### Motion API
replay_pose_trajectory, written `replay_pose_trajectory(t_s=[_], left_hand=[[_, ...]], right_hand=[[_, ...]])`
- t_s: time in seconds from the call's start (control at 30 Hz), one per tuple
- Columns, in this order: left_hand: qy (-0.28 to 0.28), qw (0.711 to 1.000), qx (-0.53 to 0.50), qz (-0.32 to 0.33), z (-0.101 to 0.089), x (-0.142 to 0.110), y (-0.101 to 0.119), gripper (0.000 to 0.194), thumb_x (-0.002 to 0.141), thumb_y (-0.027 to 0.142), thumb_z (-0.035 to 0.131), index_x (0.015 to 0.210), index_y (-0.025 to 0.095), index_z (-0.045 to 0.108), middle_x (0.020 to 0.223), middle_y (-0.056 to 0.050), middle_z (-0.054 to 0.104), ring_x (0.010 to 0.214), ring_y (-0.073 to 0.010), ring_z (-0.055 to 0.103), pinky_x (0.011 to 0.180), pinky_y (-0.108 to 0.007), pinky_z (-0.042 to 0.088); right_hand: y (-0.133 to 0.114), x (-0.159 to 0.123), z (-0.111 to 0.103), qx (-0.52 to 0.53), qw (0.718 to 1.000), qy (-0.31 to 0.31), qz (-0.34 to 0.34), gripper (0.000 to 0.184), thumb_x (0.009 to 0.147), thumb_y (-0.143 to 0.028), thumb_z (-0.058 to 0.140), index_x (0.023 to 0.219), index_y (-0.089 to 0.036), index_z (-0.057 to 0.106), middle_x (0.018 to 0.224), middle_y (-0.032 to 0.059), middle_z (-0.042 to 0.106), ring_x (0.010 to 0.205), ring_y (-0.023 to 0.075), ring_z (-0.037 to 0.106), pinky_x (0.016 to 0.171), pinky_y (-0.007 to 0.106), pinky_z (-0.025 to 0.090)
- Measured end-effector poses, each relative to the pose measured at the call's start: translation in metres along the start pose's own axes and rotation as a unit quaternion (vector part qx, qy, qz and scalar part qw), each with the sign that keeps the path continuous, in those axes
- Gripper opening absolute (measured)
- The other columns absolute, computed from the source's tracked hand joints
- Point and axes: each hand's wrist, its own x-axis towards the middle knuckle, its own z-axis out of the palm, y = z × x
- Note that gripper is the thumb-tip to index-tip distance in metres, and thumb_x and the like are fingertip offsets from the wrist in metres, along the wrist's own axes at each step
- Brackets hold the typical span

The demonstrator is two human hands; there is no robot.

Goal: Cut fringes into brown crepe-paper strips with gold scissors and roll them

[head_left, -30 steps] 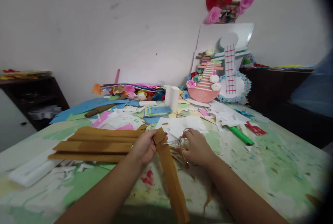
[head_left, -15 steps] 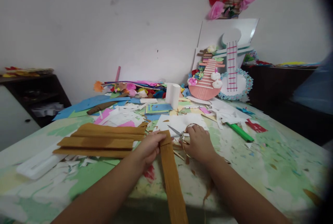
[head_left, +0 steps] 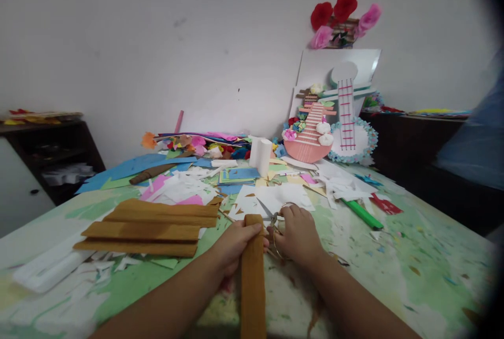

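Note:
My left hand [head_left: 235, 243] is closed around the upper end of a long folded strip of brown crepe paper [head_left: 252, 286], which runs from the hand down towards me. My right hand [head_left: 299, 232] grips a small pair of scissors [head_left: 271, 216] with gold ring handles, its blades pointing up and left just beside the top of the strip. Both hands are close together near the table's front middle. A stack of folded brown crepe paper [head_left: 151, 225] lies flat to the left of my left hand.
The green-stained table [head_left: 413, 255] is littered with white and coloured paper scraps [head_left: 189, 184]. A green marker [head_left: 362, 214] lies right of my hands. A white roll [head_left: 260, 153], paper flowers and a pink craft model [head_left: 311, 134] stand at the back. Dark cabinets flank the table.
My left hand has turned the brown strip from a slant to nearly straight towards me. My right hand with the scissors has moved closer to the strip's top.

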Motion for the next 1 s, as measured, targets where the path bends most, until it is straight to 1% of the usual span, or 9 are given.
replay_pose_trajectory(t_s=[0.13,0.2,0.3,0.4,0.47,0.57,0.73,0.9,1.0], left_hand=[[-0.011,1.0,-0.017,0.0,0.002,-0.004,0.004,0.014,0.065,0.023,0.056,0.073,0.012,0.055,0.058,-0.003,0.061,0.049,-0.0102,0.054,0.055,-0.024,0.043],[-0.018,1.0,-0.003,-0.006,0.003,-0.004,0.004,0.016,0.065,0.025,0.056,0.072,0.011,0.056,0.058,-0.004,0.061,0.05,-0.0109,0.055,0.055,-0.024,0.043],[-0.022,0.999,0.014,-0.028,0.003,-0.004,-0.001,0.018,0.063,0.027,0.057,0.072,0.011,0.058,0.059,-0.003,0.061,0.054,-0.0126,0.056,0.057,-0.025,0.043],[-0.016,0.999,0.002,-0.051,0.003,-0.004,-0.005,0.025,0.059,0.025,0.059,0.081,0.013,0.058,0.07,-0.004,0.063,0.061,-0.0149,0.058,0.058,-0.027,0.044],[-0.026,0.997,-0.002,-0.071,0.003,-0.005,-0.005,0.028,0.058,0.025,0.059,0.084,0.012,0.058,0.073,-0.005,0.063,0.064,-0.0169,0.058,0.059,-0.029,0.044],[-0.042,0.996,0.002,-0.084,0.002,-0.008,0.0,0.027,0.058,0.023,0.058,0.082,0.01,0.059,0.068,-0.006,0.062,0.064,-0.0177,0.058,0.061,-0.03,0.044],[-0.059,0.994,0.0,-0.087,0.002,-0.011,0.002,0.026,0.059,0.02,0.057,0.084,0.01,0.059,0.067,-0.004,0.062,0.067,-0.0167,0.058,0.067,-0.03,0.043],[-0.07,0.99,0.012,-0.118,0.0,-0.007,-0.006,0.027,0.061,0.021,0.055,0.087,0.014,0.058,0.072,-0.004,0.063,0.065,-0.0153,0.058,0.064,-0.029,0.044],[-0.077,0.99,0.023,-0.12,-0.002,-0.005,-0.006,0.028,0.062,0.022,0.055,0.089,0.013,0.058,0.073,-0.005,0.063,0.067,-0.0166,0.058,0.063,-0.029,0.044]], right_hand=[[0.004,0.003,0.0,0.064,0.996,-0.057,-0.032,0.024,0.066,-0.036,0.053,0.078,-0.016,0.048,0.078,0.0048,0.053,0.075,0.0178,0.046,0.064,0.026,0.031],[0.003,0.003,0.0,0.078,0.993,-0.078,-0.041,0.023,0.066,-0.036,0.053,0.077,-0.017,0.048,0.077,0.0042,0.053,0.073,0.0171,0.046,0.062,0.026,0.031],[0.001,0.001,-0.001,0.053,0.995,-0.069,-0.053,0.024,0.065,-0.035,0.054,0.079,-0.016,0.048,0.079,0.0056,0.053,0.074,0.0183,0.046,0.064,0.027,0.03],[0.0,0.0,-0.004,0.031,0.996,-0.049,-0.069,0.024,0.064,-0.033,0.054,0.079,-0.016,0.049,0.082,0.0072,0.053,0.077,0.02,0.045,0.068,0.029,0.03],[-0.001,-0.001,-0.006,0.05,0.993,-0.065,-0.088,0.022,0.063,-0.03,0.053,0.079,-0.016,0.048,0.081,0.006,0.052,0.075,0.0188,0.045,0.066,0.028,0.03],[0.0,0.001,-0.007,0.086,0.986,-0.096,-0.106,0.019,0.064,-0.03,0.051,0.076,-0.017,0.046,0.076,0.0034,0.052,0.07,0.0164,0.045,0.061,0.025,0.03],[0.001,0.001,-0.005,0.057,0.992,-0.071,-0.088,0.021,0.064,-0.034,0.051,0.076,-0.017,0.047,0.077,0.0041,0.052,0.071,0.0171,0.045,0.063,0.027,0.029],[0.002,-0.001,-0.006,-0.004,0.998,-0.018,-0.054,0.022,0.066,-0.034,0.051,0.08,-0.016,0.049,0.082,0.007,0.053,0.081,0.0202,0.045,0.071,0.03,0.027],[0.002,-0.001,-0.006,-0.008,0.997,-0.035,-0.064,0.023,0.067,-0.035,0.051,0.08,-0.017,0.05,0.082,0.0065,0.054,0.079,0.0193,0.045,0.07,0.03,0.028]])
